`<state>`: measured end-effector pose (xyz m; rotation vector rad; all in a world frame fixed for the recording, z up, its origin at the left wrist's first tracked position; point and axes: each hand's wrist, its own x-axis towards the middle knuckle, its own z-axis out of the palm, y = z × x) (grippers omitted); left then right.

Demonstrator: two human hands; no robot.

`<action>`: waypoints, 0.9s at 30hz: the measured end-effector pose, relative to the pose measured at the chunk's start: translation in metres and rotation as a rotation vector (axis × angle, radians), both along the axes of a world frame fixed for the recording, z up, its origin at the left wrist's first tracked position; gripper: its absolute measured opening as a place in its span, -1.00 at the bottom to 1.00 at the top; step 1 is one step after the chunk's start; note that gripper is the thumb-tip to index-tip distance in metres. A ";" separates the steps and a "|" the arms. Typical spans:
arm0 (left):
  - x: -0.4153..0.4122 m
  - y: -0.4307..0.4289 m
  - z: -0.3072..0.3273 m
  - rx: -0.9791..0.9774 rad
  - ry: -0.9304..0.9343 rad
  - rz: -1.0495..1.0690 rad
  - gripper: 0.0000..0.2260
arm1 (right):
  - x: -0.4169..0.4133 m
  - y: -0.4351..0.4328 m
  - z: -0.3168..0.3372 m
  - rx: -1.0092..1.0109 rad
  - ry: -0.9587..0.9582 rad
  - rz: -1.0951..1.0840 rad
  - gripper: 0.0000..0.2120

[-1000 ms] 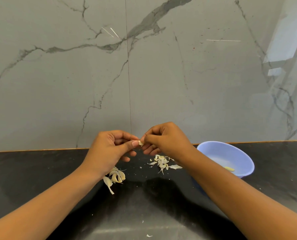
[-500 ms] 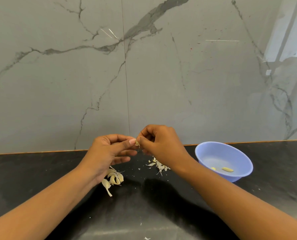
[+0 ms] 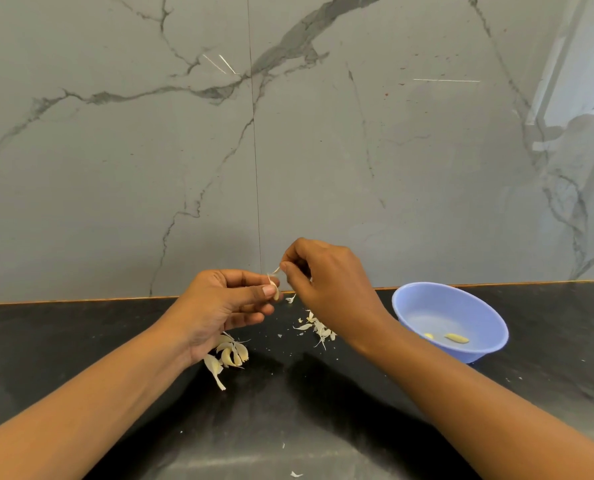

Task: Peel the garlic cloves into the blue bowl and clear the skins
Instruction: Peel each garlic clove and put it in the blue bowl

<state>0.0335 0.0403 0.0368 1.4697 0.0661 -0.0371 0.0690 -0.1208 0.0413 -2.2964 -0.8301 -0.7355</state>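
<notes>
Since the counter [image 3: 548,341] catches loose skins [image 3: 318,329], the blue bowl [image 3: 489,351] sits aside right for peeled cloves [image 3: 456,338] only. Left hand [image 3: 219,306] clamps and right hand [image 3: 330,282] pinches to tear: garlic clove [image 3: 274,287] in mid-air between them, skin strip [image 3: 276,270] at its tip.

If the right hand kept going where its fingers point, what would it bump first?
Probably the garlic clove pinched by the left hand, right beside the right hand pinching its skin strip; depth is unclear.
</notes>
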 end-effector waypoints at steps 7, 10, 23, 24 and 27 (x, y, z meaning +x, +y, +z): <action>0.000 0.001 -0.004 -0.076 0.006 0.029 -0.72 | 0.013 -0.019 0.013 -0.081 0.115 -0.092 -0.90; 0.000 0.003 -0.001 -0.143 0.002 0.057 -0.73 | 0.013 -0.020 0.014 -0.148 0.204 -0.089 -0.91; -0.001 0.002 0.001 -0.181 -0.025 0.094 -0.71 | 0.005 -0.013 0.016 0.070 0.377 0.193 -0.90; -0.001 0.002 0.001 -0.180 -0.029 0.097 -0.71 | 0.005 -0.012 0.015 0.079 0.368 0.190 -0.91; -0.002 0.002 0.001 -0.164 -0.045 0.101 -0.72 | 0.005 -0.010 0.011 0.111 0.341 0.175 -0.93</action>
